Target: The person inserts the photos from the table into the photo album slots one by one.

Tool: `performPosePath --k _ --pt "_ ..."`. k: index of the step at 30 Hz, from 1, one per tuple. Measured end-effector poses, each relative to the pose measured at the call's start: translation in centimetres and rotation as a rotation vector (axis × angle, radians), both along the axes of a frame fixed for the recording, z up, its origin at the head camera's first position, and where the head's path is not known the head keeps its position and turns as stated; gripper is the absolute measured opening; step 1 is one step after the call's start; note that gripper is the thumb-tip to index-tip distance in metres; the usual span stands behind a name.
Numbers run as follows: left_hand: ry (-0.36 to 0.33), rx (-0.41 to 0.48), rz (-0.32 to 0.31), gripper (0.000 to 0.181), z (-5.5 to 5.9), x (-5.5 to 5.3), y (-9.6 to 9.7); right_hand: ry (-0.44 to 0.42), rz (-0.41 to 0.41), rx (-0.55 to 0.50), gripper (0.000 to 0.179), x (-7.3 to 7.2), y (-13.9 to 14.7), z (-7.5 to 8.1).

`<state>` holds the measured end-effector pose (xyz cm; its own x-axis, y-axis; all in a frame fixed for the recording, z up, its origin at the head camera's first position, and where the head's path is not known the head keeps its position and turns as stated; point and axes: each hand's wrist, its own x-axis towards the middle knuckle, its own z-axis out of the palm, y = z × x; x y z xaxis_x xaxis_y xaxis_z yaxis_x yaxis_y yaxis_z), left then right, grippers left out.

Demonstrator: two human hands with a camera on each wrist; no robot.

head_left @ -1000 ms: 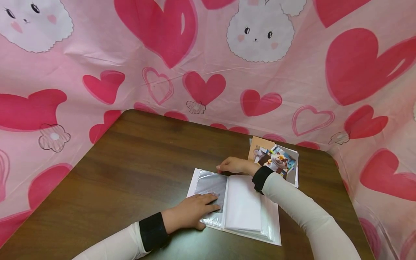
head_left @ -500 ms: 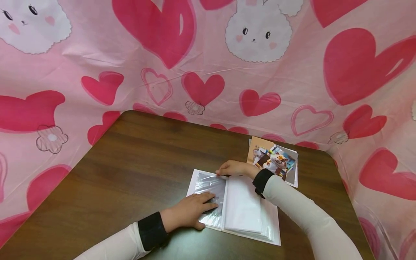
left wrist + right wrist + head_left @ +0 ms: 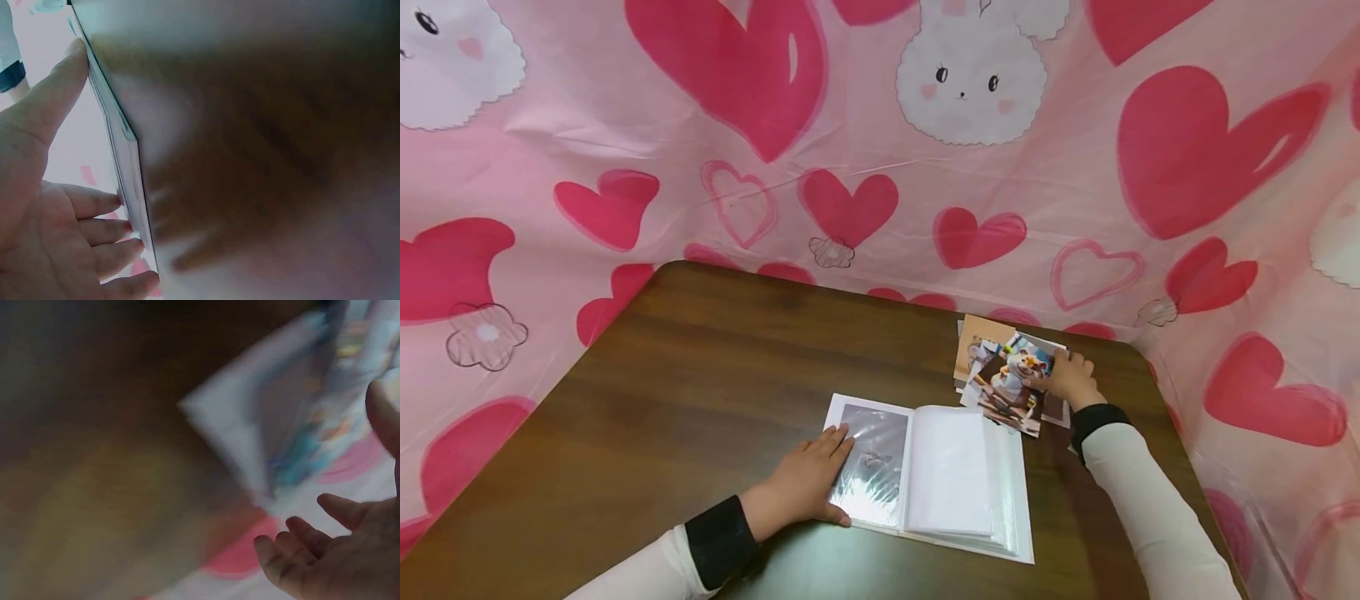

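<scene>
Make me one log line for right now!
left hand: rests on open album, left edge; right hand: at photos, right side; photos: piled on table

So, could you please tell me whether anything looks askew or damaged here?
Only the loose pile of colourful printed photos looks askew: near the open white photo album, its sheets overlap at mismatched angles. I see no spill or obvious damage.

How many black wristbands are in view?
2. The left wristband is left of the open album; the right wristband is right of it, near the loose photos. Nothing suggests any others are hidden.
</scene>
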<state>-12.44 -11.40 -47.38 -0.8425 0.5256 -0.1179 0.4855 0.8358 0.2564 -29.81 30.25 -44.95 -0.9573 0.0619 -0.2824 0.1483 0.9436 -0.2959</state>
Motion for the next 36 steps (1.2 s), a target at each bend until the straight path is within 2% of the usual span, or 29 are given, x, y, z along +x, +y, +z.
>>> performPosePath --k 3,6,11,16,19,22,25,28,30,32,36 --pt "-0.022 0.010 0.025 0.107 -0.1 0.4 -0.3 -0.061 -0.010 -0.039 0.100 0.3 1.1 -1.0" --pt "-0.049 0.025 0.056 0.109 -0.3 0.5 -1.0 -0.040 -0.009 -0.045 0.100 0.5 1.4 -1.5" --pt "-0.074 0.005 0.109 0.110 0.0 -0.1 -2.4 0.141 -0.036 -0.043 0.093 0.7 0.7 -1.2" --pt "-0.082 -0.028 0.151 0.104 1.4 -0.8 -3.1 0.323 -0.022 -0.138 0.088 1.2 -0.3 -1.2" --pt "-0.052 0.016 0.092 0.093 2.0 -0.8 -2.0 0.364 -0.066 -0.210 0.091 1.4 -0.2 -1.2" --pt "0.007 0.072 -0.045 0.083 2.4 -0.5 0.4 0.374 -0.104 -0.230 0.086 1.5 0.5 -0.6" --pt "0.045 0.082 -0.160 0.078 2.8 -0.3 3.2 0.348 -0.027 -0.172 0.062 1.5 1.2 0.5" --pt "0.073 0.048 -0.200 0.075 2.6 -0.2 5.4 0.294 0.073 -0.155 0.037 1.7 1.3 1.7" --pt "0.087 0.004 -0.208 0.073 2.3 -0.2 6.4 0.259 0.067 -0.237 0.033 1.9 1.0 2.5" --pt "0.090 -0.034 -0.204 0.072 1.9 -0.2 7.1 0.232 0.042 -0.398 0.033 2.0 0.3 3.1" --pt "0.118 -0.053 -0.188 0.070 1.4 0.0 8.0 0.146 0.073 -0.849 0.029 2.2 -1.9 3.9"
